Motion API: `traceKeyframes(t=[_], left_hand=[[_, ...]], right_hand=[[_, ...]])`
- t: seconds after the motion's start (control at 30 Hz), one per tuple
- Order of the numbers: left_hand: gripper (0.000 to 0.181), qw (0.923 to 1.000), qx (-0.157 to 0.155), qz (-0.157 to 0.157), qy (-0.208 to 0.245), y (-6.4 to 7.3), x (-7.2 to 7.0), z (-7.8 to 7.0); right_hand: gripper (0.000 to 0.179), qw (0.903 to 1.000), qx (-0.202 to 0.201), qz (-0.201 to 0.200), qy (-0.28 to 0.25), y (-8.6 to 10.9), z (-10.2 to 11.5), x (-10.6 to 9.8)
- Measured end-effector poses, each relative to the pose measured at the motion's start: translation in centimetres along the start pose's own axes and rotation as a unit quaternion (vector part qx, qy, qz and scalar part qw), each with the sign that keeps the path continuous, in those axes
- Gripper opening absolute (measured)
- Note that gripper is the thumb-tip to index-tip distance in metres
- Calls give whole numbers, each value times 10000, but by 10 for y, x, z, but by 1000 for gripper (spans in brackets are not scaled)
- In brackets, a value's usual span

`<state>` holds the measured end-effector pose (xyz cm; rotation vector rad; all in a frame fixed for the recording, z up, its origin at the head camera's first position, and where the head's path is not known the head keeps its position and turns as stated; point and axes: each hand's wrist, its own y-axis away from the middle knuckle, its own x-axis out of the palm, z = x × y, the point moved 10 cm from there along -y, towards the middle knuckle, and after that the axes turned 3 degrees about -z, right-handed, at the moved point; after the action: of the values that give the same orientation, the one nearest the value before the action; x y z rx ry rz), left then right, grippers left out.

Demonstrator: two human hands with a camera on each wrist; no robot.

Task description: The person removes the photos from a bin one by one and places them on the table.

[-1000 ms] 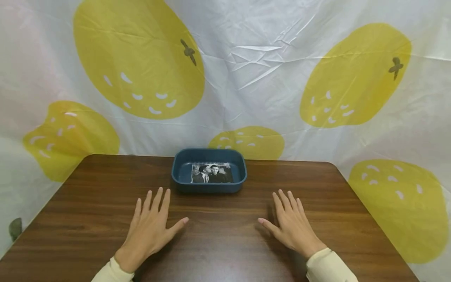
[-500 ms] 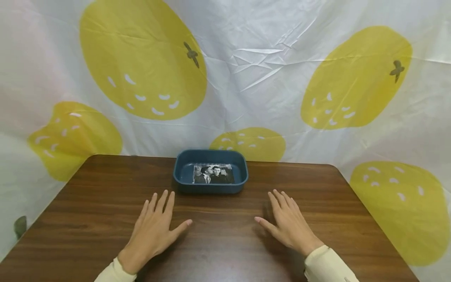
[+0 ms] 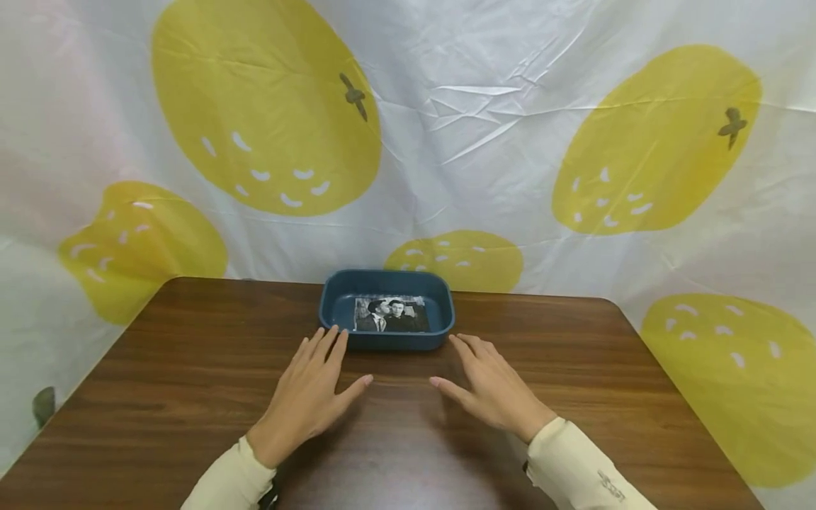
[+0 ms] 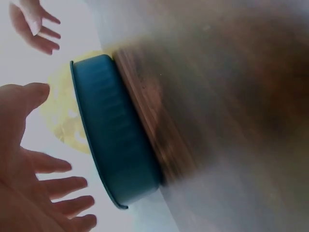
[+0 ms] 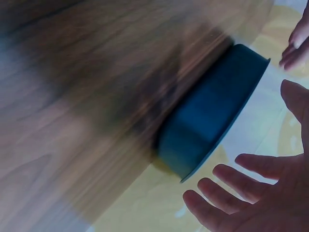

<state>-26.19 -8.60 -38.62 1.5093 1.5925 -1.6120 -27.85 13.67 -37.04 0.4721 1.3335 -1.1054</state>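
Observation:
A dark blue rectangular basin (image 3: 398, 342) stands at the far side of the table, and a black-and-white photo (image 3: 392, 314) of two people lies on its bottom. My left hand (image 3: 309, 397) reaches toward the basin's front left corner with fingers spread, its fingertips overlapping the rim in the head view. On the other side my right hand (image 3: 494, 386) points at the front right corner, thumb held apart. Neither hand holds anything. Both wrist views show the basin's outer wall (image 4: 113, 130) ahead of outstretched fingers (image 5: 241, 181).
The brown wooden table (image 3: 395, 439) has rounded far corners. Directly behind it hangs a white cloth (image 3: 433, 177) printed with large yellow fruits, close to the basin's back.
Both hands have moved forward and inward, closer to the basin's front corners. The basin and photo keep their place on the table; the head view has shifted slightly.

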Motion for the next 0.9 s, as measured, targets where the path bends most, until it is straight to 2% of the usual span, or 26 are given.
traceKeyframes(t=[0.17, 0.27, 0.53, 0.67, 0.9], left_hand=[[85, 9988, 354, -320, -64, -24, 3, -6], [87, 9987, 419, -305, -35, -38, 9, -4], [104, 9991, 168, 350, 183, -69, 35, 16], [112, 9984, 86, 555, 63, -77, 45, 26], [118, 9980, -101, 615, -131, -80, 53, 42]], right_hand=[[80, 9997, -92, 154, -167, -11, 12, 4], [79, 9993, -116, 247, -268, -18, 17, 7], [71, 9978, -128, 279, -592, -42, 26, 11], [64, 9949, -4, 288, -962, -59, 25, 12], [56, 9819, 424, 501, -1778, -94, 15, 22]])
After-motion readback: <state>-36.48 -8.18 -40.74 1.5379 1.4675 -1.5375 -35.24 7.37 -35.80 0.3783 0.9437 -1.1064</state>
